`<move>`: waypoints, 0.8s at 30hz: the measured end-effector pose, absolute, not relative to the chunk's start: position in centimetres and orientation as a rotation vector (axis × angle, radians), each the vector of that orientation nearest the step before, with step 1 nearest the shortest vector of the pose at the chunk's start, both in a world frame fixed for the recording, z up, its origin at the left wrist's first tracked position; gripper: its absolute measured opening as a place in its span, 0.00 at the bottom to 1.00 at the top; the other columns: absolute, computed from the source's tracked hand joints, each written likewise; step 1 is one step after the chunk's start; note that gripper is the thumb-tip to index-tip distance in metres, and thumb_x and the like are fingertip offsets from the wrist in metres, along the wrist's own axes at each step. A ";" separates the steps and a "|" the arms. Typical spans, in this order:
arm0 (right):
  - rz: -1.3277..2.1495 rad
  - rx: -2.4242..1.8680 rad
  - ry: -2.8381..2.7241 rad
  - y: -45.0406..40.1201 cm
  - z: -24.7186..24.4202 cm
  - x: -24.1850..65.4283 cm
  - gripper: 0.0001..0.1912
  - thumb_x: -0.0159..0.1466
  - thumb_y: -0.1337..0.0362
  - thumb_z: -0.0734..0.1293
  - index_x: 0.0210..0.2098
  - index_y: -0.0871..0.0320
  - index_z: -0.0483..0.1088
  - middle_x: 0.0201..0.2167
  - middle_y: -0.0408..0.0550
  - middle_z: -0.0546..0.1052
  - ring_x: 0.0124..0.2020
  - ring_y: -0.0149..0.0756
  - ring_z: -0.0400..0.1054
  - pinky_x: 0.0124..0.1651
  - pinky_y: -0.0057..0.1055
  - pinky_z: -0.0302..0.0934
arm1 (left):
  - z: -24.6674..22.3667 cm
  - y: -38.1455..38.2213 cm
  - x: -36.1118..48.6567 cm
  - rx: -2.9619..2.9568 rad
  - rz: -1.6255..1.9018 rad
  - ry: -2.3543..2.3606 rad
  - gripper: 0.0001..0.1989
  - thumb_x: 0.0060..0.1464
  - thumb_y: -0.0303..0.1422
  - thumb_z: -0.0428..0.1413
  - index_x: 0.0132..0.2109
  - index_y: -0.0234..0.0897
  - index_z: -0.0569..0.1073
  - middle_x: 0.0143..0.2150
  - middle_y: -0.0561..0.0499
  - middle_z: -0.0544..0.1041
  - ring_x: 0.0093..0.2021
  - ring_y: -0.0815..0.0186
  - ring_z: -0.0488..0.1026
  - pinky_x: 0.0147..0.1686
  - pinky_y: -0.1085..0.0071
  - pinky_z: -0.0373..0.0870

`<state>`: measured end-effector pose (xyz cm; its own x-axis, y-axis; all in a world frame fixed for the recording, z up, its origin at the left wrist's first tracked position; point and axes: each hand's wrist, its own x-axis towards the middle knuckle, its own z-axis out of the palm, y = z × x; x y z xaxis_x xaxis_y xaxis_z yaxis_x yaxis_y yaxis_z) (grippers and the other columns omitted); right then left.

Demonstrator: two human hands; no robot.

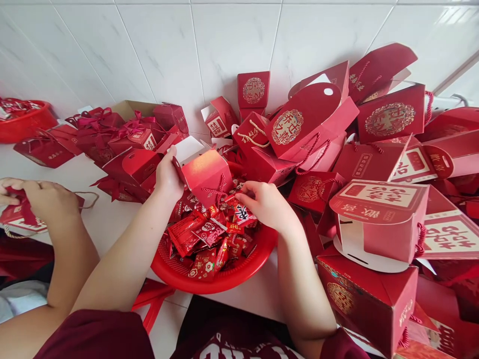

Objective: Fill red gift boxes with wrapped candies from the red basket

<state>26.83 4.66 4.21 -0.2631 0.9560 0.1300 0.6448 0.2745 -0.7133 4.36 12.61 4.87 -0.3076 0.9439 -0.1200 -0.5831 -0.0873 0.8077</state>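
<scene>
Holding the open cardboard gift box over the red plastic basket, your left hand curls round its end; your right hand pinches a wrapped candy. The box looks light, likely creasable: grip folded edges.

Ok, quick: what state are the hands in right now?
Left hand: holding a red box.
Right hand: fingertips closed on a small red packet.

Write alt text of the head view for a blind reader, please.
A person's left hand holds an open red box over a red basket of wrapped sweets; the right hand pinches a small red packet. Other boxes crowd both sides.
</scene>
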 end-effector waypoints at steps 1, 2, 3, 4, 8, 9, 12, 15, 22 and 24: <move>0.831 -1.393 -1.930 4.7 4.2 26.6 0.10 0.69 0.62 0.65 0.30 0.55 0.69 0.22 0.39 0.75 0.24 0.31 0.69 0.31 0.26 0.59 | 4.9 12.6 4.4 0.531 1.663 0.951 0.11 0.66 0.37 0.54 0.43 0.35 0.77 0.38 0.46 0.83 0.41 0.60 0.82 0.44 0.69 0.79; 0.958 -1.348 -1.865 4.6 4.2 26.5 0.10 0.69 0.61 0.64 0.31 0.55 0.67 0.20 0.38 0.74 0.22 0.31 0.70 0.29 0.25 0.60 | 4.9 12.5 4.5 0.532 1.666 0.955 0.12 0.66 0.37 0.54 0.44 0.34 0.77 0.39 0.45 0.83 0.42 0.60 0.82 0.45 0.69 0.78; 1.095 -1.301 -1.812 4.6 4.2 26.3 0.08 0.70 0.62 0.62 0.33 0.55 0.65 0.20 0.37 0.73 0.22 0.31 0.72 0.28 0.24 0.61 | 4.9 12.6 4.5 0.533 1.680 0.965 0.12 0.67 0.38 0.53 0.44 0.34 0.77 0.41 0.44 0.83 0.42 0.60 0.82 0.45 0.69 0.78; 1.216 -1.258 -1.782 4.5 4.2 26.2 0.07 0.70 0.63 0.61 0.34 0.54 0.64 0.20 0.37 0.74 0.22 0.32 0.74 0.28 0.24 0.63 | 4.8 12.6 4.5 0.529 1.699 0.971 0.13 0.67 0.37 0.53 0.44 0.34 0.78 0.42 0.44 0.84 0.43 0.61 0.82 0.46 0.69 0.78; 1.088 -1.392 -2.115 4.0 4.3 25.7 0.06 0.69 0.68 0.61 0.34 0.55 0.65 0.31 0.44 0.80 0.33 0.34 0.78 0.35 0.26 0.67 | 4.1 13.4 4.2 0.488 1.800 1.001 0.12 0.67 0.37 0.53 0.44 0.35 0.78 0.44 0.44 0.83 0.46 0.61 0.81 0.48 0.68 0.78; 0.942 -1.507 -2.253 3.8 4.4 25.6 0.05 0.69 0.66 0.63 0.34 0.56 0.67 0.34 0.46 0.81 0.36 0.37 0.78 0.38 0.29 0.67 | 4.0 13.6 4.1 0.490 1.816 0.994 0.12 0.67 0.37 0.53 0.43 0.35 0.78 0.45 0.44 0.83 0.47 0.60 0.81 0.49 0.67 0.78; 0.589 -1.833 -2.405 3.2 4.4 24.9 0.06 0.67 0.64 0.68 0.42 0.60 0.72 0.45 0.60 0.80 0.48 0.51 0.76 0.45 0.39 0.68 | 3.7 13.9 3.9 0.502 1.815 0.975 0.13 0.67 0.38 0.52 0.43 0.35 0.78 0.47 0.43 0.83 0.49 0.59 0.81 0.51 0.65 0.78; 0.320 -1.828 -2.388 3.0 4.3 23.9 0.16 0.66 0.71 0.66 0.53 0.63 0.70 0.53 0.63 0.77 0.55 0.54 0.70 0.50 0.43 0.67 | 3.9 13.7 4.2 0.484 1.789 1.003 0.14 0.68 0.37 0.51 0.43 0.35 0.78 0.46 0.43 0.83 0.49 0.59 0.81 0.51 0.64 0.78; 0.460 -1.471 -2.687 3.4 3.3 22.4 0.17 0.63 0.75 0.68 0.51 0.60 0.75 0.53 0.57 0.77 0.60 0.50 0.66 0.62 0.45 0.60 | 4.6 13.1 4.7 0.459 1.743 1.104 0.14 0.68 0.38 0.51 0.42 0.35 0.78 0.42 0.44 0.83 0.47 0.59 0.82 0.48 0.67 0.79; 0.441 -1.558 -2.648 3.5 3.1 22.5 0.14 0.63 0.70 0.71 0.49 0.64 0.75 0.54 0.63 0.75 0.60 0.56 0.65 0.61 0.48 0.61 | 4.5 13.1 4.6 0.467 1.731 1.110 0.14 0.67 0.39 0.52 0.42 0.35 0.78 0.42 0.44 0.83 0.46 0.58 0.82 0.47 0.66 0.79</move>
<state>22.50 3.52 3.13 -0.4957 0.8614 -0.1105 0.8507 0.4559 -0.2616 4.61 13.10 4.45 -0.4378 0.8815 -0.1771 -0.5286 -0.0930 0.8438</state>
